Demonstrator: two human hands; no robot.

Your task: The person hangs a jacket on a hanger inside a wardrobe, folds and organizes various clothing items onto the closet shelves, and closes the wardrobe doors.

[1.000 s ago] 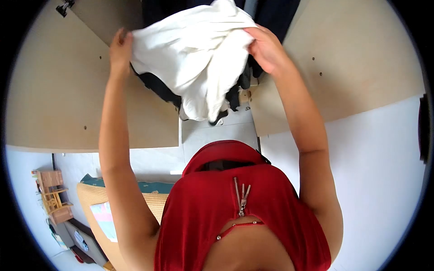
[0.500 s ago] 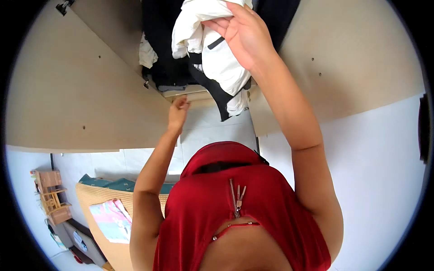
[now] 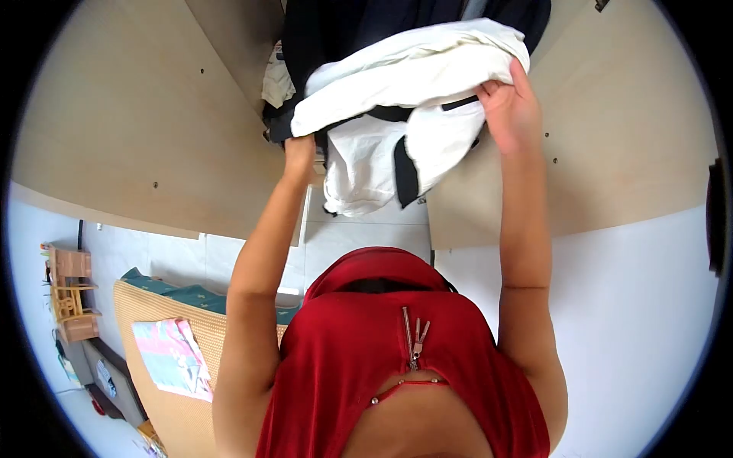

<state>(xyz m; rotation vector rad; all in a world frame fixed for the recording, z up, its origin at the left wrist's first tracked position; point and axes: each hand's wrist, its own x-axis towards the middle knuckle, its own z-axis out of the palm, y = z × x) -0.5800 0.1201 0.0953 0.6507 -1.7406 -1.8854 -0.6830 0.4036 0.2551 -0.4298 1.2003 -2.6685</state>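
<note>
A white garment with black parts (image 3: 405,80) is stretched between my two hands at the top middle, its lower folds hanging down. My right hand (image 3: 510,111) is closed on its right end, thumb on top of the white cloth. At the garment's left end, my left hand (image 3: 299,153) is closed on the cloth, its fingertips hidden under the edge. Dark clothes (image 3: 366,27) hang just behind the garment. A crumpled white cloth (image 3: 278,80) lies to the left of them, inside the cabinet.
Open cabinet doors stand at the left (image 3: 137,114) and right (image 3: 611,130). Below left is a bed with a woven mat (image 3: 175,416) and a folded pink and blue cloth (image 3: 172,357). Wooden chairs (image 3: 72,294) appear at the far left.
The garment, bunched in my right hand half a second ago, is spread sideways again. My left hand, empty then, has risen and taken its left end. The view has shifted slightly.
</note>
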